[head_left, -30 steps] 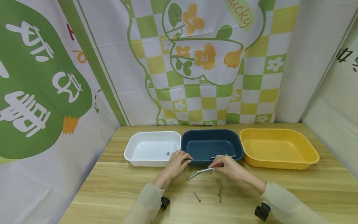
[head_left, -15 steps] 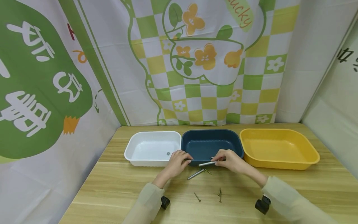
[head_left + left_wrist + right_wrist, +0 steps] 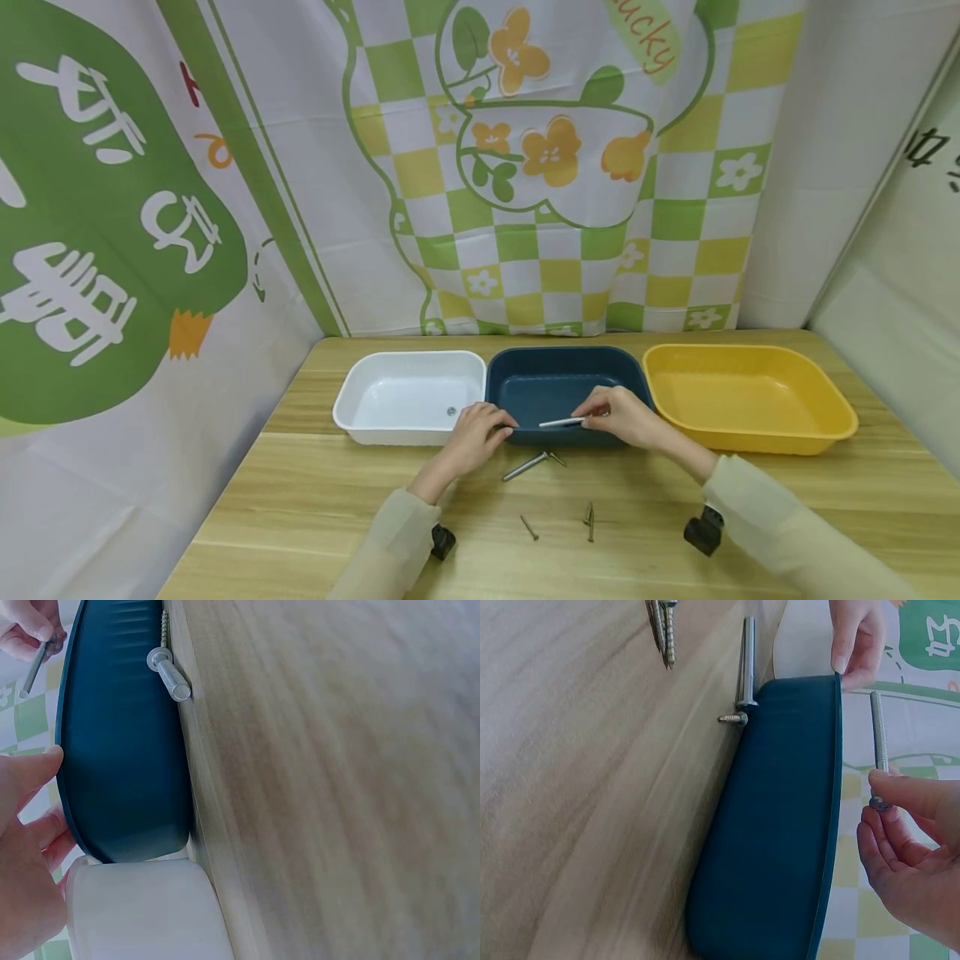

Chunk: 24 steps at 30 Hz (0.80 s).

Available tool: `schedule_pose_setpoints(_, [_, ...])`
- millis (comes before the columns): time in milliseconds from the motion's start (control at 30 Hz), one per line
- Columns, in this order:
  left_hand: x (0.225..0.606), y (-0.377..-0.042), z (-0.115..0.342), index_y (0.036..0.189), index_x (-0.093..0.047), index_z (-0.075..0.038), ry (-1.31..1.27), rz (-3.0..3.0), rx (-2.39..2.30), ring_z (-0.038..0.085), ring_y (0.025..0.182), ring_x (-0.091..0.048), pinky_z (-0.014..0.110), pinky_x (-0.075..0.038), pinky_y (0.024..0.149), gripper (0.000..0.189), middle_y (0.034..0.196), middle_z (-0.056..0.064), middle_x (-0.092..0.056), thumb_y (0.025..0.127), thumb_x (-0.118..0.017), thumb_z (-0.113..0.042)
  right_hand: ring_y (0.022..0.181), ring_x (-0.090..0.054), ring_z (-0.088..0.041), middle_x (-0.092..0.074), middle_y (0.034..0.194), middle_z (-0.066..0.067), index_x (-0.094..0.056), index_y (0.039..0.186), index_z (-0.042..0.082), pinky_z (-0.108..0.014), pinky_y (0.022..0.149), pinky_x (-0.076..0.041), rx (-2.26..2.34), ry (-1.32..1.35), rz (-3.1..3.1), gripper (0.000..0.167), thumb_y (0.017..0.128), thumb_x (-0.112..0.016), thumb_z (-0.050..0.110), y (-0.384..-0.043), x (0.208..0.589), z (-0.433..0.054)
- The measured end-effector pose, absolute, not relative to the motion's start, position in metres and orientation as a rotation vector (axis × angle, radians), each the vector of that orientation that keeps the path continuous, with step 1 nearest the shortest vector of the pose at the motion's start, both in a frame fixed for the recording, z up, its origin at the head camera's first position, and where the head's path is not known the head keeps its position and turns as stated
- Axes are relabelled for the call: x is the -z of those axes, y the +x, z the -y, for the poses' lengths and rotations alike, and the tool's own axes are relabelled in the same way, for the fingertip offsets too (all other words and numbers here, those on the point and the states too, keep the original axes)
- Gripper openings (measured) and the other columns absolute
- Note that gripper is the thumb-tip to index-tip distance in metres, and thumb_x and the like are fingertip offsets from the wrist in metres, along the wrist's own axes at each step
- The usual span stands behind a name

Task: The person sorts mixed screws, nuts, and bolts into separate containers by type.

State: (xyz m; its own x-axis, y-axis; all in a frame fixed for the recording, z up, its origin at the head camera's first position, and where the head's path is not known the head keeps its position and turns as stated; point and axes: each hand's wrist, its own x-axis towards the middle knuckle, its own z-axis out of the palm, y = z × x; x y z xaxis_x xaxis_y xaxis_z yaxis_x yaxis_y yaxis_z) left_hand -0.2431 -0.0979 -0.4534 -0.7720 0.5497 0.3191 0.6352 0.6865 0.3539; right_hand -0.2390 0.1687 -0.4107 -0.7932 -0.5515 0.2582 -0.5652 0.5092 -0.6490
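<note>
My right hand (image 3: 618, 414) pinches a long silver bolt (image 3: 562, 422) near its head, just over the front rim of the dark blue tray (image 3: 517, 437). In the right wrist view the bolt (image 3: 879, 735) shows its threaded shank and its head at the fingertips. My left hand (image 3: 477, 435) grips the same tray's rim at the front left corner, thumb outside and fingers inside, as the left wrist view shows. Another silver bolt (image 3: 525, 467) lies on the table before the tray, its head close to a small brassy screw (image 3: 557, 459).
A white tray (image 3: 408, 437) with a small nut (image 3: 451, 412) in it stands left of the blue one. To the right is a yellow tray (image 3: 750, 442). Nearer the front lie a screw (image 3: 529, 527) and a pair of screws (image 3: 590, 525) close together on the wooden table (image 3: 300, 517).
My right hand has lifted one bolt off the table, away from the other, and carried it back over the blue tray's rim. My left hand has stayed at the rim.
</note>
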Motion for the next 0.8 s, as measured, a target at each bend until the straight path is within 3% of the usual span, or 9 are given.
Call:
schedule_pose_setpoints(267, [0.453, -0.243, 0.098, 0.095, -0.063, -0.016, -0.969, 2.706, 0.678, 0.017, 0.094, -0.049, 0.038, -0.032, 0.091, 0.012, 0.088, -0.002, -0.058, 0.088, -0.054, -0.019, 0.073, -0.053, -0.013, -0.058, 0.079, -0.005, -0.068, 0.091, -0.003, -0.023, 0.065, -0.047, -1.192, 0.956, 2.752, 0.014, 0.079, -0.061, -0.002, -0.245, 0.411, -0.171])
schedule_pose_setpoints(800, [0.454, -0.243, 0.098, 0.095, -0.063, -0.017, -0.965, 2.716, 0.666, 0.016, 0.095, -0.048, 0.038, -0.032, 0.091, 0.012, 0.088, -0.003, -0.057, 0.089, -0.053, -0.019, 0.066, -0.048, -0.01, -0.058, 0.076, -0.007, -0.067, 0.089, -0.005, -0.022, 0.055, -0.041, -1.179, 0.911, 2.766, 0.013, 0.078, -0.061, -0.004, -0.257, 0.407, -0.172])
